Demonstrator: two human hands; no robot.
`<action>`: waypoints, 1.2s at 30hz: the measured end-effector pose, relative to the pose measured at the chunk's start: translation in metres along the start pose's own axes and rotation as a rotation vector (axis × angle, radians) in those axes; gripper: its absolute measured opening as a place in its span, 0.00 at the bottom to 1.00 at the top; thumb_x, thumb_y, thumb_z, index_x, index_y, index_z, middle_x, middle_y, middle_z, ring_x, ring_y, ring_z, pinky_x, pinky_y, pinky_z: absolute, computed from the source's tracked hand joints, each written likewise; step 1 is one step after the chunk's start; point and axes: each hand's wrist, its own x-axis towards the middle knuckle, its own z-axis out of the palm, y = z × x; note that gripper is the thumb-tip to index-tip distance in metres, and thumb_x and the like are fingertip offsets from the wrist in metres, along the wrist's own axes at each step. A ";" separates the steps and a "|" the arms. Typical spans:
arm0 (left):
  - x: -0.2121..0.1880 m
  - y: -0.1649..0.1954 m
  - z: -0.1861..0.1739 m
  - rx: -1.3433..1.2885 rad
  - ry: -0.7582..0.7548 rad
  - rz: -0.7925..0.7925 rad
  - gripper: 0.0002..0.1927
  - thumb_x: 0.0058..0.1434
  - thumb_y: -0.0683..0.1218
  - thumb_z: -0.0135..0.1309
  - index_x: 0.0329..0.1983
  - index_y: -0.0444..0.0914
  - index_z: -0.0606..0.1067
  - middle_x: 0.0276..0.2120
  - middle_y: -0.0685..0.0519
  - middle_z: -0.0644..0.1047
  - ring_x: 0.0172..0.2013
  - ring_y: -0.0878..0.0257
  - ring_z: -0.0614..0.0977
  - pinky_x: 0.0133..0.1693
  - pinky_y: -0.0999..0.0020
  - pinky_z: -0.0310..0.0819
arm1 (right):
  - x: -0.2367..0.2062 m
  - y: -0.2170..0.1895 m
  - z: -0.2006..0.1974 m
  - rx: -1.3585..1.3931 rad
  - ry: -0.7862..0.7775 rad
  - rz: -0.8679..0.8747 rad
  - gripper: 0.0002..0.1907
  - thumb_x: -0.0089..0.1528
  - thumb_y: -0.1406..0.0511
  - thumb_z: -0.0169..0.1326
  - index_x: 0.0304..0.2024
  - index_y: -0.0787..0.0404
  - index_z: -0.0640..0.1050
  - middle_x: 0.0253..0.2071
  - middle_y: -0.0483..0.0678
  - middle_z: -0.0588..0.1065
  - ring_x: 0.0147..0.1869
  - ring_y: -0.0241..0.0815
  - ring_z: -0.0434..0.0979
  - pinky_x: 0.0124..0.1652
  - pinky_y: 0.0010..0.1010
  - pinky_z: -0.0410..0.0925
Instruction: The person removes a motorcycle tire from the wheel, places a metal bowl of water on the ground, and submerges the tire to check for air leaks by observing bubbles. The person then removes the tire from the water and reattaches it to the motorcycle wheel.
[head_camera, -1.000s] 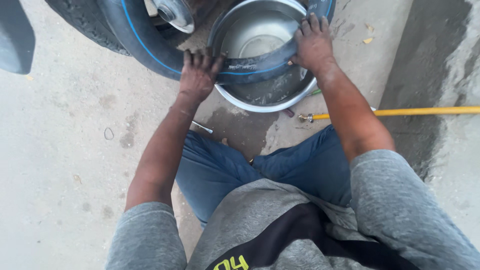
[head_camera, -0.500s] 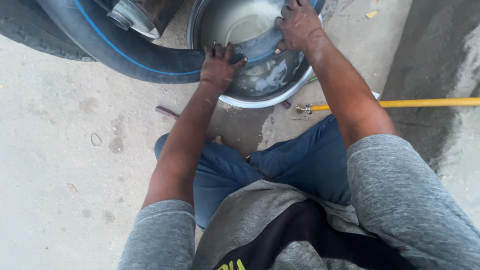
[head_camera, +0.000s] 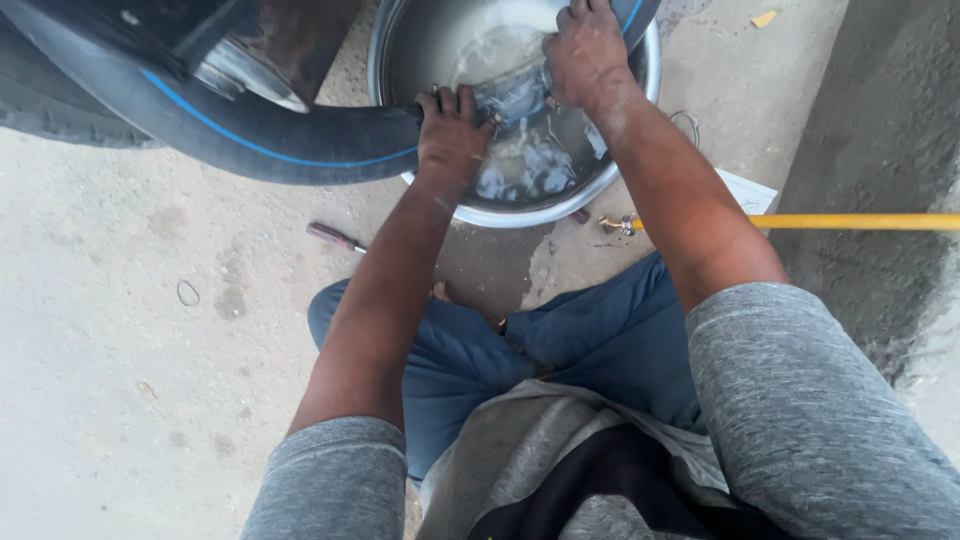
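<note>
A black rubber inner tube (head_camera: 270, 140) with a thin blue line curves from the upper left into a steel basin (head_camera: 520, 208) holding water. My left hand (head_camera: 450, 130) grips the tube at the basin's near-left rim. My right hand (head_camera: 588, 55) presses the same tube down into the water further right. The wet stretch of tube runs between both hands. I am squatting, with my blue trousers and grey sleeves below.
A wheel with a metal hub (head_camera: 240, 75) and tyre (head_camera: 50, 105) stands at the upper left. A screwdriver (head_camera: 335, 237) lies on the concrete. A yellow hose (head_camera: 850, 221) with a brass end (head_camera: 615, 224) runs in from the right. A small ring (head_camera: 187, 292) lies at left.
The view has closed in on the basin. Both hands have pushed the tube lower into the water, and the left hand has shifted right along the tube.
</note>
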 end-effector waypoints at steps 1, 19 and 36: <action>0.000 0.000 -0.001 0.007 0.010 -0.003 0.26 0.71 0.48 0.38 0.73 0.59 0.64 0.74 0.37 0.52 0.70 0.32 0.55 0.62 0.28 0.46 | 0.002 0.000 0.000 -0.046 -0.014 -0.011 0.34 0.48 0.40 0.66 0.48 0.52 0.85 0.52 0.53 0.79 0.67 0.53 0.69 0.68 0.50 0.50; -0.005 -0.001 -0.022 -0.042 -0.032 -0.015 0.24 0.72 0.49 0.40 0.70 0.60 0.66 0.72 0.35 0.54 0.69 0.30 0.57 0.62 0.29 0.47 | 0.011 -0.002 0.008 -0.083 -0.054 0.003 0.37 0.47 0.39 0.66 0.50 0.53 0.84 0.52 0.53 0.79 0.67 0.55 0.69 0.71 0.56 0.41; -0.009 -0.001 -0.030 -0.022 -0.097 0.001 0.25 0.70 0.48 0.44 0.71 0.58 0.66 0.72 0.34 0.53 0.69 0.30 0.56 0.63 0.30 0.47 | 0.011 -0.004 0.010 -0.091 -0.079 0.030 0.35 0.47 0.41 0.67 0.49 0.53 0.85 0.50 0.51 0.80 0.64 0.53 0.71 0.73 0.53 0.41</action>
